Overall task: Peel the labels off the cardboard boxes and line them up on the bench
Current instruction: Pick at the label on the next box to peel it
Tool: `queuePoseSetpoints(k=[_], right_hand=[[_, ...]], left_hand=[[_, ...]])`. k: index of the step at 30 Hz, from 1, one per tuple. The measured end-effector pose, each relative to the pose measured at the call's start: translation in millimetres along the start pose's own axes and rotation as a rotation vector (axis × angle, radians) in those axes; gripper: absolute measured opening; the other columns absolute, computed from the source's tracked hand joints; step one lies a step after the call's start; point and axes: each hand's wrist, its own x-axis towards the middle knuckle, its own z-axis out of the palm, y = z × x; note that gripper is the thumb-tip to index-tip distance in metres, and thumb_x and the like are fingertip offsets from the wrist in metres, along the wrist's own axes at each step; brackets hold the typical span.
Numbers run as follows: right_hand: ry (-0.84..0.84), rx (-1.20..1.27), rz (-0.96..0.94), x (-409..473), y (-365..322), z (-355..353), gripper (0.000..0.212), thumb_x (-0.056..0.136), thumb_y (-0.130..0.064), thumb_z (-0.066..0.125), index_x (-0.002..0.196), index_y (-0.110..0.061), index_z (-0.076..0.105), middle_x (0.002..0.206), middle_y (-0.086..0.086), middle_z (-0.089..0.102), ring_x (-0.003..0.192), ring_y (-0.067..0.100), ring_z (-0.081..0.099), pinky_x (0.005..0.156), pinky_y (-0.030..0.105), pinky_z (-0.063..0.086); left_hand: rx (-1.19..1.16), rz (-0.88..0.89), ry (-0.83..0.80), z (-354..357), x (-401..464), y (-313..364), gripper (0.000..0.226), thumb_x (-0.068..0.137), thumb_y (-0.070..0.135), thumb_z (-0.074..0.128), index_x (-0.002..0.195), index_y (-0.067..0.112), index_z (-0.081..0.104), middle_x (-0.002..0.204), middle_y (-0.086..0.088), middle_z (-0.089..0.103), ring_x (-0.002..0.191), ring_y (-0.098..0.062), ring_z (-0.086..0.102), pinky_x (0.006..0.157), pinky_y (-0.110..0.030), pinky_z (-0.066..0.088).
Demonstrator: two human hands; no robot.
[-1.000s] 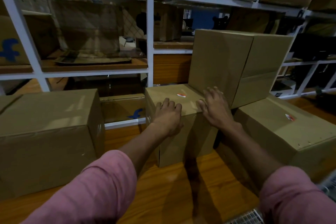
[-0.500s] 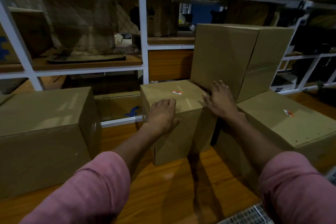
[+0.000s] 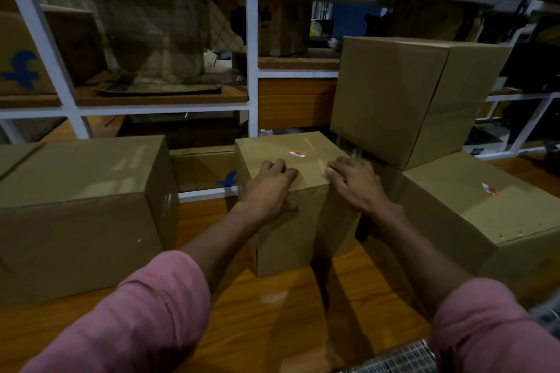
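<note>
Both hands are on the small middle box [image 3: 291, 200] standing on the wooden table [image 3: 266, 306]. The left hand [image 3: 269, 188] lies over the box's near top edge, fingers loosely bent on the top face and the thumb down against the front face, gripping nothing. The right hand [image 3: 356, 182] rests at the box's right top edge, fingers spread and fairly straight, fingertips on the cardboard; a relaxed, flat touch, no pinch. Just beyond the left fingertips sits the orange-and-white label [image 3: 297, 153], stuck to the top face, neither hand touching it. To the right, touching or nearly touching the middle box, a low wide box [image 3: 472, 221] carries a second label [image 3: 489, 189] on its top, and a tall box [image 3: 415, 94] rests on its far end, its corner overhanging close to the right hand. Toward the table's left edge stands a large box [image 3: 81, 209], well apart from the middle one, with a bare strip of wood between them. The near part of the table lies bare in front of the boxes, under the pink sleeves [image 3: 145, 318]. White shelving [image 3: 253, 51] runs along the far edge.
</note>
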Motion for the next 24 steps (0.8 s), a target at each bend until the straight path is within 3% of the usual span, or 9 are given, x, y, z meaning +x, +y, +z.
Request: queuePoseSetpoints(k=[6, 24], right_hand=[[0.098, -0.006, 0.035, -29.3, -23.4, 3.2, 0.047, 0.101, -0.060, 0.040, 0.136, -0.036, 0.060, 0.149, -0.001, 0.049, 0.137, 0.034, 0.034, 0.103, 0.061, 0.039], [0.119, 0.016, 0.045, -197.7, -119.4, -3.5, 0.066, 0.090, -0.068, 0.033, 0.138, -0.033, 0.061, 0.149, -0.002, 0.051, 0.135, 0.029, 0.036, 0.099, 0.051, 0.036]], left_hand=[[0.003, 0.026, -0.010, -7.2, -35.9, -2.3, 0.081, 0.082, 0.052, 0.076, 0.150, 0.030, 0.037, 0.148, -0.004, 0.038, 0.137, -0.030, 0.032, 0.099, -0.057, 0.048], [-0.042, 0.068, 0.001, -45.2, -222.9, -7.0, 0.075, 0.083, 0.051, 0.076, 0.145, 0.026, 0.041, 0.142, -0.005, 0.039, 0.130, -0.029, 0.034, 0.092, -0.059, 0.052]])
